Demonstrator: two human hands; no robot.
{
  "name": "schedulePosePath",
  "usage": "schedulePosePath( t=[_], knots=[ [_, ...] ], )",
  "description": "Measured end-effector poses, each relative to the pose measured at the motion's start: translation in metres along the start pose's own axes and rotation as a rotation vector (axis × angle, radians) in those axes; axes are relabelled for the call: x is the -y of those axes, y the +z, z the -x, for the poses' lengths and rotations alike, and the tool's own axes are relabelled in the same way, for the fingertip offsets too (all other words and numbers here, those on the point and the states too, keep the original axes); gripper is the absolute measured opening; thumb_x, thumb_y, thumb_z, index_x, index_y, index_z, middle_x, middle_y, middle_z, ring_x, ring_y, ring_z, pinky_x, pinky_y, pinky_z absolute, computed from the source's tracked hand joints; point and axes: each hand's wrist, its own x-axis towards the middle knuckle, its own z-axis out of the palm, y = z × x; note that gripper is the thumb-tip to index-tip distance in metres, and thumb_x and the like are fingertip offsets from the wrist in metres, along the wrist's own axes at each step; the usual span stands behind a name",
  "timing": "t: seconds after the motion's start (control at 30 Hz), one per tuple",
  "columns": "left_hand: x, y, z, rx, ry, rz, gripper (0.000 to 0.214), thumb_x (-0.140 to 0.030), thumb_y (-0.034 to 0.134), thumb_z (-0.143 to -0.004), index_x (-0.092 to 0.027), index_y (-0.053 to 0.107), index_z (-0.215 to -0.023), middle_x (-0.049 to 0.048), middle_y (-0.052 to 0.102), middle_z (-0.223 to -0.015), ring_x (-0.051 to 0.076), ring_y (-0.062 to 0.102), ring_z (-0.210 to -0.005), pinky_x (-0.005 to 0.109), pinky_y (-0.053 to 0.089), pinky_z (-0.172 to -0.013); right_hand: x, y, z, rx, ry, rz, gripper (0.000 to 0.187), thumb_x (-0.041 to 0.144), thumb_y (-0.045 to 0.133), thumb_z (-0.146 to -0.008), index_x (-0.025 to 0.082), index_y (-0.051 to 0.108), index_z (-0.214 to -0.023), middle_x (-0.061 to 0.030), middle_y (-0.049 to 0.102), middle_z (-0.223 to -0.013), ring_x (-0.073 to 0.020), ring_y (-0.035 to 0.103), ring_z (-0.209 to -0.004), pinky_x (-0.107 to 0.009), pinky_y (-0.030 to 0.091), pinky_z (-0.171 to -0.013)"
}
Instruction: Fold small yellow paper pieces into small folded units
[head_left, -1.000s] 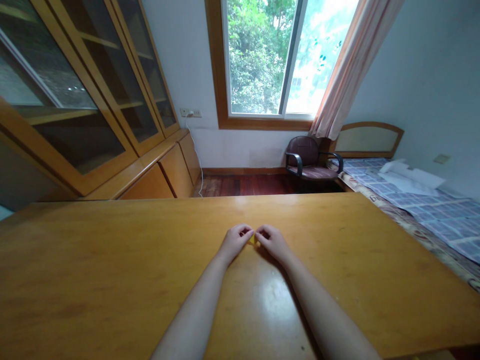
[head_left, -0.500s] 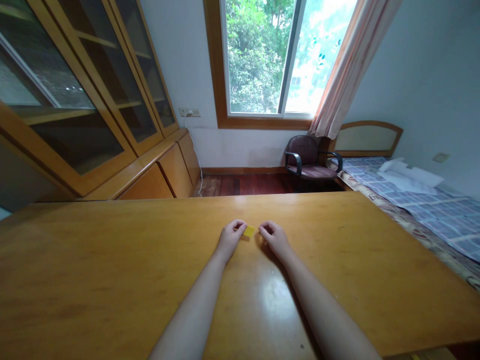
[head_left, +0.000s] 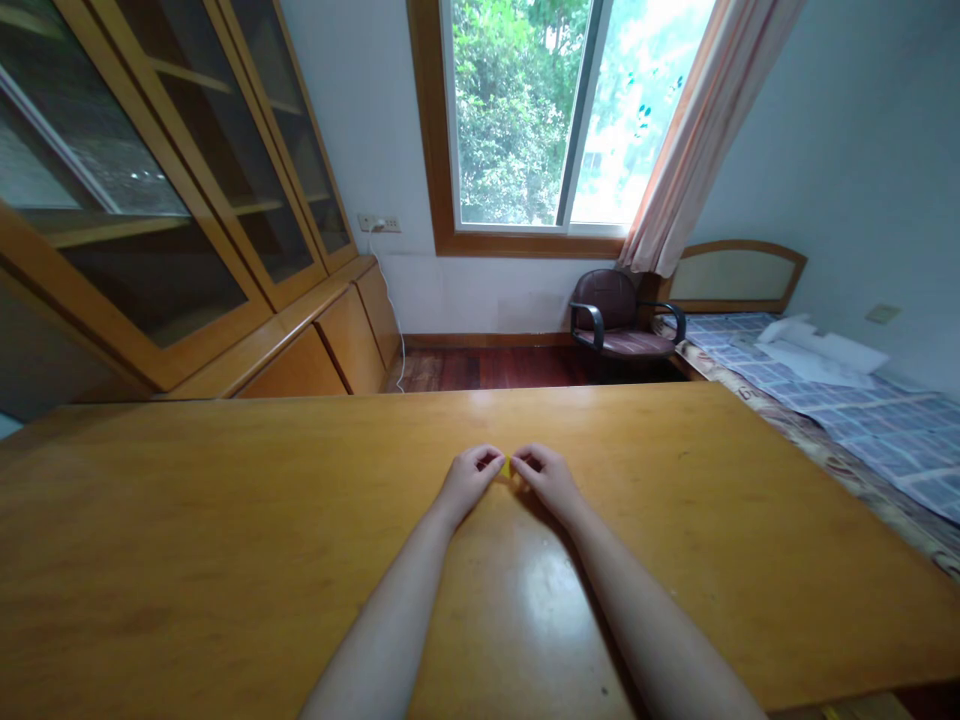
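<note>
Between the fingertips of both hands sits a small, flat yellow square [head_left: 506,468]; only a narrow strip of it shows, and I cannot tell whether it is paper or plastic. My left hand [head_left: 471,476] pinches it from the left. From the other side, my right hand [head_left: 544,474] is closed in a pinch at its right edge. Both hands are just above the wooden table [head_left: 225,530], toward its far half, with their shadows on the tabletop.
Beyond the table's far edge stands a dark red armchair [head_left: 609,310]. A glass-fronted cabinet [head_left: 202,200] runs along the left. The bed [head_left: 840,400] with a checked cover lies to the right. A white cord [head_left: 388,290] hangs from the wall socket.
My left hand has shifted slightly right, bringing the yellow square to my right hand's fingertips. More of the square is now covered by fingers. My right hand has moved slightly left.
</note>
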Motion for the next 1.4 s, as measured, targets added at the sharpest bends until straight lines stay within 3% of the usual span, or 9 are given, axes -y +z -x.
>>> schedulePosePath(
  t=[0.17,0.4,0.6,0.83,1.07,1.2,1.4],
  knots=[
    [0.001,0.001,0.001,0.027,0.046,-0.042,0.019,-0.032,0.056,-0.085,-0.017,0.066,-0.078,0.002,0.066,-0.077,0.016,0.06,-0.073,0.025,0.045,-0.069,0.004,0.002,0.002,0.034,-0.006,0.014,0.022,0.037,0.06,-0.086,0.017,0.065,-0.078,-0.0011,0.063,-0.068,-0.0148,0.057,-0.061,-0.024,0.044,-0.058],
    [0.001,0.001,0.002,0.053,0.049,-0.03,0.019,-0.031,0.056,-0.084,-0.016,0.065,-0.077,0.0021,0.066,-0.076,0.016,0.059,-0.073,0.026,0.046,-0.07,0.006,-0.002,0.002,0.021,-0.027,0.018,0.021,0.034,0.058,-0.085,0.017,0.065,-0.074,-0.0015,0.063,-0.069,-0.0163,0.057,-0.066,-0.025,0.043,-0.063],
    [0.0,0.0,0.001,0.048,-0.011,0.03,0.019,-0.03,0.056,-0.083,-0.016,0.066,-0.077,0.0026,0.068,-0.076,0.017,0.062,-0.074,0.026,0.046,-0.07,0.003,-0.004,0.0,-0.068,0.015,-0.068,0.022,0.035,0.059,-0.083,0.017,0.065,-0.072,-0.0023,0.063,-0.07,-0.0172,0.057,-0.069,-0.026,0.044,-0.066],
    [0.001,-0.001,0.0,-0.044,-0.095,0.102,0.02,-0.033,0.057,-0.082,-0.016,0.064,-0.075,0.0025,0.068,-0.075,0.017,0.062,-0.074,0.026,0.047,-0.071,-0.006,-0.005,-0.002,-0.243,0.182,-0.325,0.03,0.046,0.062,-0.08,0.018,0.061,-0.072,0.0039,0.049,-0.055,-0.0125,0.044,-0.051,-0.023,0.033,-0.047],
    [0.002,0.001,-0.001,-0.023,-0.032,0.09,0.021,-0.036,0.061,-0.082,-0.017,0.069,-0.088,0.0042,0.07,-0.086,0.018,0.063,-0.08,0.027,0.048,-0.075,-0.006,-0.005,-0.003,-0.129,0.111,-0.272,0.026,0.043,0.064,-0.08,0.017,0.066,-0.076,0.0008,0.059,-0.067,-0.0138,0.051,-0.061,-0.024,0.04,-0.059],
    [0.002,0.001,-0.001,0.034,0.048,0.012,0.018,-0.033,0.062,-0.083,-0.016,0.069,-0.078,0.003,0.067,-0.078,0.017,0.061,-0.076,0.026,0.046,-0.072,-0.006,-0.004,-0.003,-0.091,0.079,-0.226,0.025,0.041,0.063,-0.082,0.017,0.068,-0.079,0.0,0.061,-0.07,-0.0145,0.053,-0.064,-0.025,0.042,-0.062],
    [0.001,-0.001,0.0,-0.024,-0.006,0.065,0.021,-0.032,0.059,-0.083,-0.015,0.066,-0.072,0.0016,0.063,-0.072,0.016,0.058,-0.071,0.025,0.044,-0.068,-0.004,-0.004,-0.002,-0.026,0.041,-0.119,0.024,0.039,0.06,-0.085,0.017,0.069,-0.077,-0.0012,0.064,-0.071,-0.0159,0.057,-0.067,-0.025,0.043,-0.063]
  ],
)
